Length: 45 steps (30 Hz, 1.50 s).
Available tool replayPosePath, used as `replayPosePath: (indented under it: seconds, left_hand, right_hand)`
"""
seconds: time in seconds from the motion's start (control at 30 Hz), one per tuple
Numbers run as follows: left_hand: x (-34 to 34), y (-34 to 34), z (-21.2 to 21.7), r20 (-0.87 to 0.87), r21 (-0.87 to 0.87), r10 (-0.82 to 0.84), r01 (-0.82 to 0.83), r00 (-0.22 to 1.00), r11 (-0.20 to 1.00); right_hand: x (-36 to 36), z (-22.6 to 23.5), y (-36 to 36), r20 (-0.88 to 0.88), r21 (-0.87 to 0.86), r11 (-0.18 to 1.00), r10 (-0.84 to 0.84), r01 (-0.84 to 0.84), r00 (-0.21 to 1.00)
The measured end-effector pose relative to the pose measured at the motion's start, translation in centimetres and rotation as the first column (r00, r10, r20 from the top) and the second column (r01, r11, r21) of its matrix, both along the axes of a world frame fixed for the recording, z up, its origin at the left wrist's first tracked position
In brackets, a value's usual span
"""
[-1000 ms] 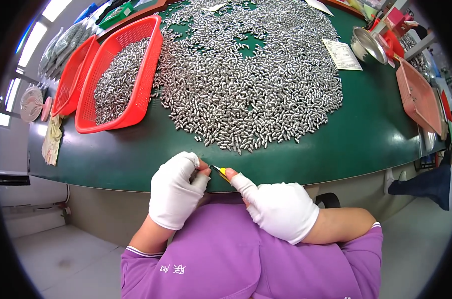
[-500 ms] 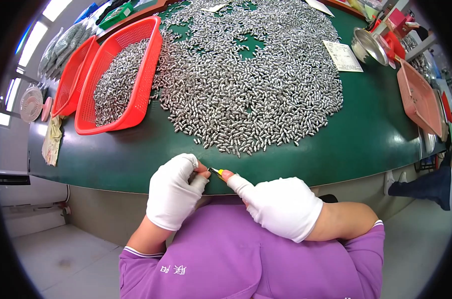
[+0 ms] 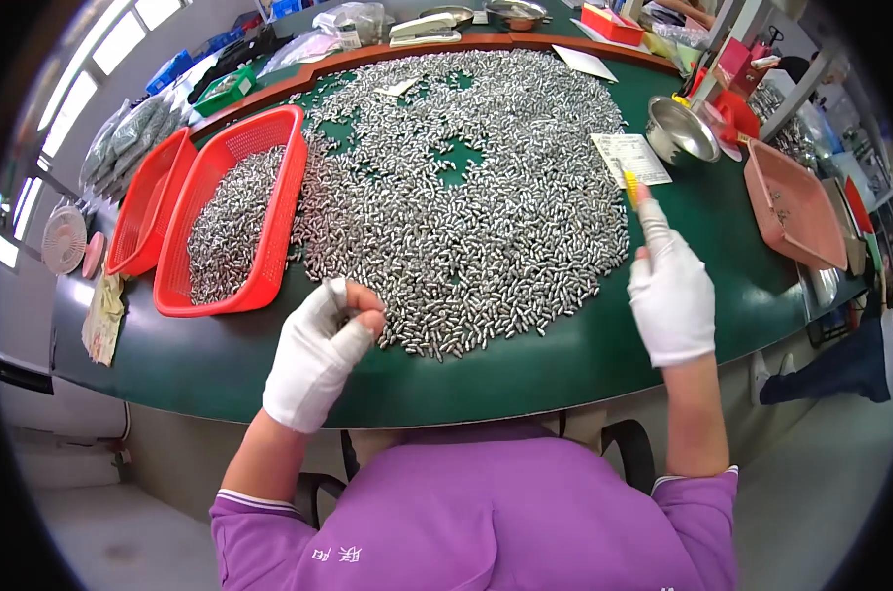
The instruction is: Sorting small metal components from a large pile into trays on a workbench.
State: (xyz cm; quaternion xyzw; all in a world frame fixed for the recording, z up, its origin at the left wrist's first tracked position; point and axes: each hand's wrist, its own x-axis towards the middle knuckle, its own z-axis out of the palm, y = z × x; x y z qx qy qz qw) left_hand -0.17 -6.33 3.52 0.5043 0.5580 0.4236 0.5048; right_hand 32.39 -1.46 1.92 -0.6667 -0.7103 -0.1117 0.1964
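Note:
A wide heap of small silver metal parts [image 3: 466, 187] covers the green table [image 3: 525, 369]. My left hand [image 3: 318, 355], in a white glove with bare fingertips, hovers at the heap's near left edge, pinching one small silver part [image 3: 338, 292]. My right hand [image 3: 668, 286], gloved the same way, is raised over the right side of the table, gripping a thin yellow tool [image 3: 629, 185] that points away from me. The two hands are far apart.
A red basket [image 3: 274, 212] part full of silver parts sits left of the heap, a second red basket [image 3: 146, 202] beside it. A metal bowl [image 3: 681, 130], a printed paper [image 3: 631, 158] and a pink tray [image 3: 791, 207] lie at the right. Bags and boxes line the far edge.
My hands were together near my chest at the table's edge. They have separated: the left moved up to the heap's edge, the right swung out to the right with the yellow tool.

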Motion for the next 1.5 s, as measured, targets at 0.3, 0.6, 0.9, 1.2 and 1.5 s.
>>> replayPosePath:
  seconds: [0.3,0.6,0.9,1.2,1.5]
  left_hand:
    - [2.4,5.2,-0.4,0.714,-0.095,-0.195,0.369,0.672,0.925]
    - [2.1,6.6,-1.7,0.788,-0.105,-0.171,0.402,0.592,0.909]
    - [1.6,5.9,-1.9,0.674,-0.116,-0.145,0.297,0.725,0.948]
    - [2.0,5.6,-2.1,0.629,-0.104,-0.122,0.239,0.768,0.966]
    - [1.9,5.5,-2.2,0.623,-0.116,-0.121,0.245,0.773,0.962]
  right_hand:
    - [3.7,-1.4,3.0,0.289,-0.19,0.954,-0.172,0.233,0.942]
    - [-6.7,3.4,3.4,-0.674,-0.008,0.728,0.502,-0.686,0.541]
    - [-11.5,0.9,6.0,-0.994,-0.091,0.408,-0.094,-0.908,0.057]
    - [-11.4,0.1,6.0,-0.982,-0.04,0.359,-0.186,-0.932,-0.029]
    - [-11.3,-0.2,6.0,-0.947,-0.035,0.321,-0.313,-0.946,-0.072]
